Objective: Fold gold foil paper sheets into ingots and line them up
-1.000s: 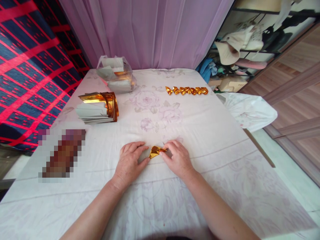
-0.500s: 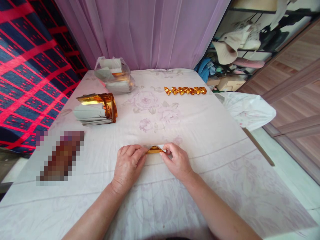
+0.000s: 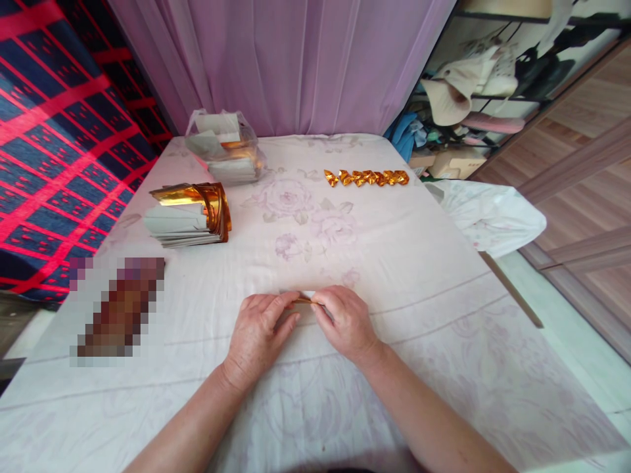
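The folded paper (image 3: 305,301), with a thin gold edge and a pale part showing, lies low over the near middle of the table (image 3: 296,407), between the two hands. At its right end the right hand (image 3: 345,322) is closed, thumb and bent fingers pinching the paper. The left hand (image 3: 260,330) is partly open at the left end: its forefinger touches the paper while its thumb stands apart on the near side, and I cannot tell whether the other fingers grip. Farther off to the left stands a stack of gold and pale sheets (image 3: 190,220), and just beyond it a clear plastic bag (image 3: 229,154) holds more sheets. A row of folded gold pieces (image 3: 365,178) lies at the far right, near the table's edge. A purple curtain (image 3: 276,66) hangs behind the far edge.
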